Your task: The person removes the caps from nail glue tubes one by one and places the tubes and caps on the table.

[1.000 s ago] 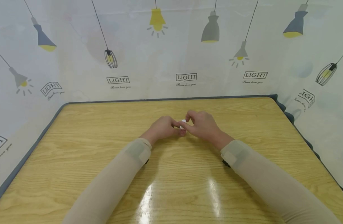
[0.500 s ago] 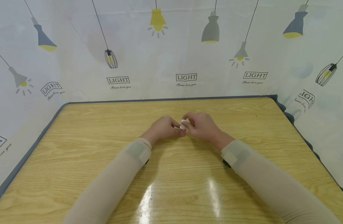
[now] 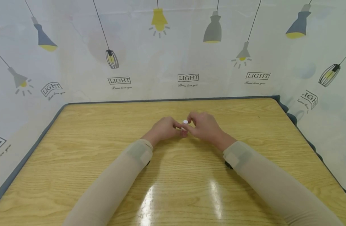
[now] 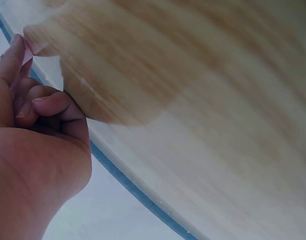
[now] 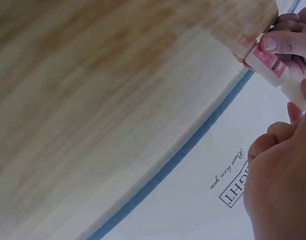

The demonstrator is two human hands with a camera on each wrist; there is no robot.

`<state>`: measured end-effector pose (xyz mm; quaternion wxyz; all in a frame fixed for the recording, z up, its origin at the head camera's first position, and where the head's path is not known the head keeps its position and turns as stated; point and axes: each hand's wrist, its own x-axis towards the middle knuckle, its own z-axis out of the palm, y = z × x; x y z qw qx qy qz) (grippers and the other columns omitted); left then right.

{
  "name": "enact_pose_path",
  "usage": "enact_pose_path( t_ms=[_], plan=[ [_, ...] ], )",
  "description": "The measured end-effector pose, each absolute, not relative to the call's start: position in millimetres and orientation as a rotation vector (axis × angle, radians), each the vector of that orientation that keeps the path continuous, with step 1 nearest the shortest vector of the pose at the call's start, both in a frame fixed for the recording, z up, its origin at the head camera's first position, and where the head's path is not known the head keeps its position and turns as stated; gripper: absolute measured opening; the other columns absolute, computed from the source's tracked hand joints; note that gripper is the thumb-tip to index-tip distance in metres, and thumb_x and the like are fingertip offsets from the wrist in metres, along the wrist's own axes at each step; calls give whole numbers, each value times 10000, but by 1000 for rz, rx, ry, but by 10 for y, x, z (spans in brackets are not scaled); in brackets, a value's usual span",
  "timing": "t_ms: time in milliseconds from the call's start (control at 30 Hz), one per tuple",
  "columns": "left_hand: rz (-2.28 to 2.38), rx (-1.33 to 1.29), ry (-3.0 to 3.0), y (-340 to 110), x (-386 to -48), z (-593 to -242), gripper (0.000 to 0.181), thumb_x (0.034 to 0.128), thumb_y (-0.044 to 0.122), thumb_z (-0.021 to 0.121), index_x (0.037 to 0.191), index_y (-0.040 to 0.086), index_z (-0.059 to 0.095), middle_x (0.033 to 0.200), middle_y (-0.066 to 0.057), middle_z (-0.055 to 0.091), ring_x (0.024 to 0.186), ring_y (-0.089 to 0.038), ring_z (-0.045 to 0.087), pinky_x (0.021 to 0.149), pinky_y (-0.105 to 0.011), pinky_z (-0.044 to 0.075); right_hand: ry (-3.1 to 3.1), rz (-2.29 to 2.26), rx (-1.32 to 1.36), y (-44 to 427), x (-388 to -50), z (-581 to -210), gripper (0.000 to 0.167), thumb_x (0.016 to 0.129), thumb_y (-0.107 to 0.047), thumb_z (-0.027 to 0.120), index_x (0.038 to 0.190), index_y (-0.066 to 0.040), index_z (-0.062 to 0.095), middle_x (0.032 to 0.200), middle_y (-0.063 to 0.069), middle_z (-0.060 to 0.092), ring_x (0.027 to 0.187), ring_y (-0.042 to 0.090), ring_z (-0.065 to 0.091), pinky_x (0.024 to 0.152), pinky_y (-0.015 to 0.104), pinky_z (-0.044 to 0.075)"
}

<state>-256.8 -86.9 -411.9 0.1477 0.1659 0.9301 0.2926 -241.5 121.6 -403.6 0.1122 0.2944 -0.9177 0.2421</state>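
Note:
A small white bottle with a pink label [image 3: 184, 131] stands upright near the middle of the table, its white cap [image 3: 185, 121] on top. The left hand [image 3: 165, 128] grips the bottle's body from the left, thumb across the label side in the right wrist view, where the bottle [image 5: 267, 64] shows best. From the right, the right hand [image 3: 204, 127] holds thumb and index finger around the cap. In the left wrist view the left hand [image 4: 43, 130] pinches the bottle at the edge, with its other fingers curled.
The wooden table [image 3: 173, 175] has a dark blue edge. Behind and beside it hangs a pale curtain [image 3: 150, 62] printed with lamps and the word LIGHT.
The right thumb and index finger drew together on the cap half a second ago and now stand wider apart, showing more of the cap top. The left hand and bottle stay in place.

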Motion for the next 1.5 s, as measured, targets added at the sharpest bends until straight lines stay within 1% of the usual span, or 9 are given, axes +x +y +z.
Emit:
enact_pose_path(
  t_ms=[200,333,400,533,633,833,1100,1267,1500],
  plan=[
    [853,480,2675,-873,-2564,-4113,315,924,477,823,1199,323,825,1109,62,788,928,-166,564,862,-332,462,-2656,775,984,1230,-2429,-4054,164,1025,-192,702,1087,-41,717,599,-11,453,527,95,334,547,265,306],
    [843,490,2675,-872,-2560,-4109,293,938,454,814,1198,320,827,1060,54,781,900,-168,542,832,-335,446,-2673,832,1016,1234,-2431,-4056,183,1044,-188,683,1135,-34,718,590,-32,424,520,79,300,544,261,286],
    [838,487,2671,-870,-2559,-4103,300,941,454,811,1207,317,824,1090,51,788,918,-169,543,851,-335,448,-2695,840,1001,1234,-2429,-4049,204,1050,-225,676,1157,-54,709,578,-40,406,508,80,284,536,260,274],
    [839,457,2652,-869,-2561,-4092,346,937,484,808,1238,313,809,1199,44,788,970,-167,559,904,-338,457,-2742,808,905,1223,-2434,-4039,313,1032,-375,702,1167,-94,680,574,-47,392,493,85,281,521,260,265],
    [834,448,2649,-869,-2561,-4088,382,932,505,806,1264,316,795,1179,33,785,950,-171,556,884,-343,453,-2758,779,839,1218,-2437,-4036,381,1000,-443,737,1127,-89,671,582,-41,402,494,93,297,521,267,277],
    [834,466,2653,-876,-2558,-4086,397,929,515,806,1278,327,786,1063,52,764,901,-164,535,830,-334,427,-2720,768,842,1225,-2435,-4039,330,990,-394,765,1031,-81,667,600,-23,429,510,107,326,537,279,297],
    [851,475,2651,-875,-2558,-4091,365,923,496,818,1249,334,801,1074,72,776,919,-162,533,834,-326,428,-2638,768,898,1227,-2451,-4073,294,982,-358,781,976,-88,665,594,-26,412,520,103,317,542,268,282],
    [835,484,2662,-874,-2569,-4101,318,936,460,814,1224,324,815,1040,56,767,916,-162,532,834,-320,426,-2607,782,937,1227,-2450,-4083,257,995,-326,766,990,-83,682,598,-24,439,521,101,340,545,268,302],
    [834,495,2661,-875,-2574,-4102,305,945,451,807,1215,308,822,1082,58,776,918,-157,542,841,-316,435,-2601,807,988,1234,-2440,-4069,180,1019,-227,722,1066,-54,706,604,-19,441,528,84,326,544,263,296]
  ],
)
